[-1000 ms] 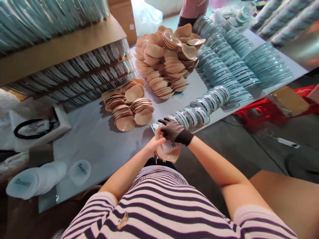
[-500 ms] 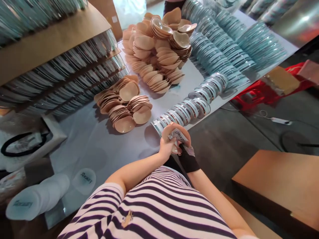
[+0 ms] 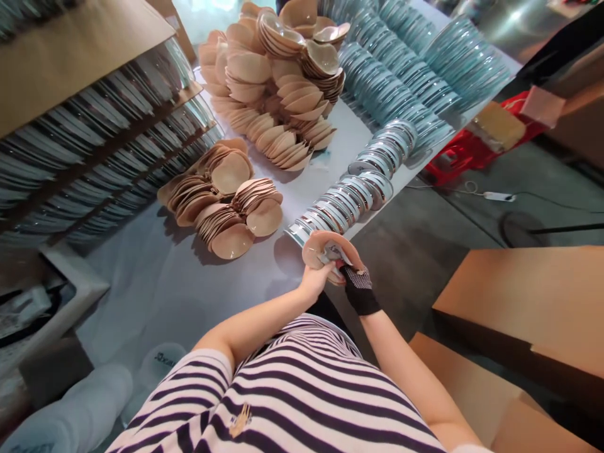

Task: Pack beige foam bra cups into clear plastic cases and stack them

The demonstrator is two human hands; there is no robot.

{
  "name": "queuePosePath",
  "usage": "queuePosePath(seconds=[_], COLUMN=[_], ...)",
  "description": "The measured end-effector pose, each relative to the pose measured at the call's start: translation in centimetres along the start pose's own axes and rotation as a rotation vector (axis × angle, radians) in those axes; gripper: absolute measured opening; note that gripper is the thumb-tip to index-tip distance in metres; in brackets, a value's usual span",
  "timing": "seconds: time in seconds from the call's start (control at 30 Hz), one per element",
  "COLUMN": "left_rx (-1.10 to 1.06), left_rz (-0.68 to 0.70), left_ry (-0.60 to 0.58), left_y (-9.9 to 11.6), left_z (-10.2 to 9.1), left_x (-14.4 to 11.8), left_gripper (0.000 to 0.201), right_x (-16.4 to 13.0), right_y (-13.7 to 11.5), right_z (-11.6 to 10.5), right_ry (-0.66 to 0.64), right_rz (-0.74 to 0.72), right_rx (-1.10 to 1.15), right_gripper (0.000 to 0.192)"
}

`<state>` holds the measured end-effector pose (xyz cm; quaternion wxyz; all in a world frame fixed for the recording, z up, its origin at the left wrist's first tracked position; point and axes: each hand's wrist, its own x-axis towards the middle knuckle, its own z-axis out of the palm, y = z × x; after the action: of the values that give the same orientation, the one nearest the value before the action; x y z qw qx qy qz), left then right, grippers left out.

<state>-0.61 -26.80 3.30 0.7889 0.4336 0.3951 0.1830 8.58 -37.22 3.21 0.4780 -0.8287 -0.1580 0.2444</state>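
At the table's front edge, both of my hands hold a peach-coloured round plastic shell (image 3: pixel 315 244). A crumpled piece of white film (image 3: pixel 336 253) with dark print shows on it. My left hand (image 3: pixel 317 281), bare, is closed on the shell's near left side. My right hand (image 3: pixel 357 286), in a dark dotted fingerless glove, grips its right side; some fingertips are hidden. Just beyond the hands runs a row of silver-rimmed round discs (image 3: pixel 337 204) standing on edge. Stacks of similar peach shells (image 3: pixel 232 241) lie to the left on the white table (image 3: pixel 189 296).
A large heap of peach shells (image 3: pixel 283 94) and rows of clear discs (image 3: pixel 391 82) cover the far table. Cardboard-layered discs (image 3: pixel 113 100) stand left. Frosted round sheets (image 3: pixel 94 396) lie near left. Cardboard boxes (image 3: pixel 528 289) and a red stool (image 3: pixel 457 160) stand right.
The view has shifted, so the table goods sit further left and the right-hand boxes show more. The shell in my hands has tilted slightly; both hands keep hold of it.
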Motion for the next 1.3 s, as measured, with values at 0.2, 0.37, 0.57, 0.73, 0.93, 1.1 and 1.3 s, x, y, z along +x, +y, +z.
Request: queuePosePath(seconds=[0.2, 0.37, 0.57, 0.73, 0.93, 1.1, 1.3], left_rx=[1.020, 1.274, 1.270, 1.279, 1.186, 1.152, 1.286], left_rz=[0.487, 0.618, 0.637, 0.603, 0.652, 0.640, 0.534], left_ry=[-0.347, -0.511, -0.473, -0.464, -0.370, -0.211, -0.346], left_y=[5.0, 4.5, 3.0, 2.4, 1.1, 0.8, 1.8], left_z=[-7.2, -7.7, -7.2, -6.9, -7.6, -7.6, -6.9], left_x=[5.7, 8.6, 8.0, 8.3, 8.5, 8.5, 8.2], left_gripper=[0.021, 0.023, 0.027, 0.011, 0.030, 0.055, 0.085], right_x=[0.2, -1.4, -4.2, -4.6, -2.1, -2.4, -1.4], right_y=[-0.3, 1.0, 2.7, 3.4, 4.3, 4.0, 0.0], right_z=[-1.4, -0.1, -0.1, 0.6, 2.6, 1.9, 2.6], right_ry=[0.370, 0.305, 0.101, 0.034, 0.195, 0.143, -0.191], right_rz=[-0.021, -0.252, -0.354, -0.284, -0.220, -0.221, -0.209], right_rx=[-0.255, -0.325, -0.448, -0.510, -0.398, -0.522, -0.871], right_gripper=[0.045, 0.048, 0.044, 0.051, 0.044, 0.044, 0.058])
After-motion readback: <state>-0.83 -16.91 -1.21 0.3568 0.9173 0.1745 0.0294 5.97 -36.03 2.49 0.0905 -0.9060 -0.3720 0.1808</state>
